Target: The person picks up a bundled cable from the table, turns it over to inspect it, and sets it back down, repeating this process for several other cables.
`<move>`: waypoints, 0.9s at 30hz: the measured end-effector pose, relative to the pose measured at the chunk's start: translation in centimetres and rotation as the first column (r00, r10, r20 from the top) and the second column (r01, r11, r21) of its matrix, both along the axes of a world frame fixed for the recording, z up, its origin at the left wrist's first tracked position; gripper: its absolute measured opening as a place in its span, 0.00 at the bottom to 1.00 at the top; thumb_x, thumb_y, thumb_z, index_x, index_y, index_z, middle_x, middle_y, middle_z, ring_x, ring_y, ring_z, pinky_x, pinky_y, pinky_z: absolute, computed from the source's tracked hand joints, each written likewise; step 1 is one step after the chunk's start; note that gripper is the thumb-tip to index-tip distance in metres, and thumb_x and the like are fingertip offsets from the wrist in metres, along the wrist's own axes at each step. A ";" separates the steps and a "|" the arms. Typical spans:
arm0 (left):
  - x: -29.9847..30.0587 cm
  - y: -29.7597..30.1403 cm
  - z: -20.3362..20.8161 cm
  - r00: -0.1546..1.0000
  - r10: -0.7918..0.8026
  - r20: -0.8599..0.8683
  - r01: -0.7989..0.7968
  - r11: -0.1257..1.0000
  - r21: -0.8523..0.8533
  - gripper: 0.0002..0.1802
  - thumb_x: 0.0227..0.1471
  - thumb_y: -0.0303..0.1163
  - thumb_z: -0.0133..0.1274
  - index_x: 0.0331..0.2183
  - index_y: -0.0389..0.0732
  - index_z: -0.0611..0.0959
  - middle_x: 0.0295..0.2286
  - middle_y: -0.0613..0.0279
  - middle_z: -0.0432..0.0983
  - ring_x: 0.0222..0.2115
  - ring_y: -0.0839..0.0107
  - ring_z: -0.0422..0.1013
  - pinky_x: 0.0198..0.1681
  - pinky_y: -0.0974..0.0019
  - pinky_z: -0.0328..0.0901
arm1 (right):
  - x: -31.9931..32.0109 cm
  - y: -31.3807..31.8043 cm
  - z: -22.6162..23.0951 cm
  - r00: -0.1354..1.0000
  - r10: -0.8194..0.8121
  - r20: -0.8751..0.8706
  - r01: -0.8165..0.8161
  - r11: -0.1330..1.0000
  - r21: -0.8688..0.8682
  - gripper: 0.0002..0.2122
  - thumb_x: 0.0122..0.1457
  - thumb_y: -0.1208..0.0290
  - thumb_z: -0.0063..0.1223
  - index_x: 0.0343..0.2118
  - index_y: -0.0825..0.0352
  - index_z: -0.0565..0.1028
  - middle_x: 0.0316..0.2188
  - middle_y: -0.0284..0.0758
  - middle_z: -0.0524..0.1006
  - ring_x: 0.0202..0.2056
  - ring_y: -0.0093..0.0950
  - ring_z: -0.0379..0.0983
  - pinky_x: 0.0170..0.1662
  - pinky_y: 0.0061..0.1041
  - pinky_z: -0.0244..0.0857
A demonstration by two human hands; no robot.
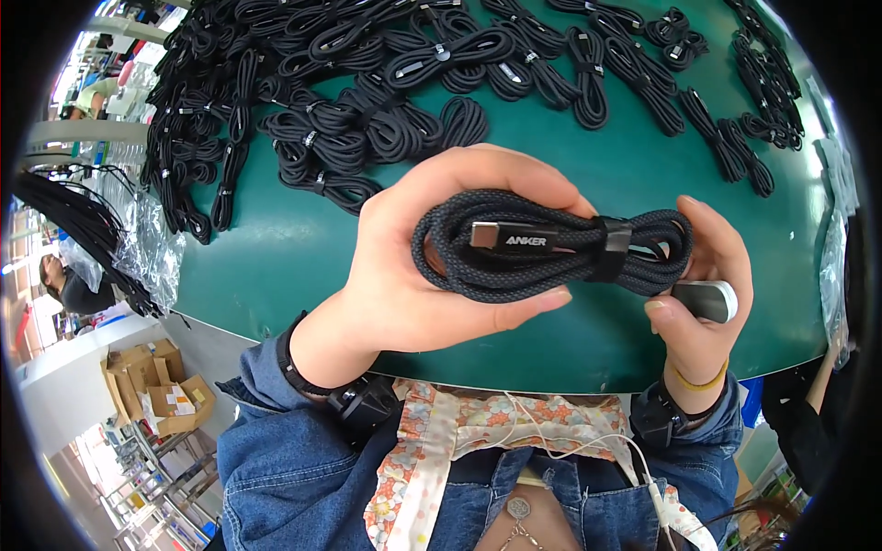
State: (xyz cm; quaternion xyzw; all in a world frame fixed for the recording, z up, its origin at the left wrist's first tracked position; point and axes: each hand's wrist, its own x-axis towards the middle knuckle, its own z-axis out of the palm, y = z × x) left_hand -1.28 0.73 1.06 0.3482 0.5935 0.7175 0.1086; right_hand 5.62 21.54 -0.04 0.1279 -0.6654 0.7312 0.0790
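A coiled black braided cable is held up above the green table, bundled into a long loop. My left hand is closed round its wider left end, thumb below and fingers above. A black strap wraps the coil right of its middle. On the near face lies a connector with a metal tip and black housing, pointing left. My right hand is curled at the coil's narrower right end, fingertips beside it. A small grey oblong piece with a white edge sits in that hand; its kind is unclear.
Many bundled black cables are heaped across the far side of the green table. Loose black cables hang at the left beside clear plastic film. Cardboard boxes stand lower left. Other people are partly visible at both sides.
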 end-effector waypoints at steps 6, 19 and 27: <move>0.3 0.1 0.2 0.991 0.045 0.129 -0.042 0.999 -0.028 0.29 0.24 0.20 0.60 0.35 0.35 0.67 0.30 0.51 0.66 0.31 0.68 0.67 0.33 0.70 0.65 | -0.2 -0.4 0.2 0.999 0.016 0.039 -0.017 0.999 0.042 0.29 0.35 0.87 0.54 0.44 0.79 0.57 0.41 0.46 0.65 0.23 0.11 0.64 0.17 0.05 0.50; 0.8 -0.1 0.9 0.880 0.028 0.475 0.029 0.993 -0.113 0.35 0.35 0.49 0.55 0.34 0.25 0.65 0.21 0.49 0.70 0.14 0.70 0.68 0.18 0.73 0.64 | 0.2 -0.3 0.7 0.905 0.089 0.415 -0.012 0.983 -0.185 0.13 0.48 0.67 0.46 0.24 0.76 0.68 0.13 0.36 0.69 0.12 0.17 0.61 0.13 0.12 0.52; 0.9 0.5 0.8 0.868 0.031 0.496 0.032 0.992 -0.119 0.35 0.41 0.53 0.45 0.31 0.23 0.66 0.17 0.50 0.70 0.10 0.69 0.66 0.12 0.73 0.63 | 0.2 -0.2 0.4 0.854 0.193 0.482 -0.012 0.935 -0.353 0.18 0.51 0.59 0.42 0.19 0.73 0.68 0.07 0.34 0.65 0.07 0.17 0.56 0.10 0.13 0.49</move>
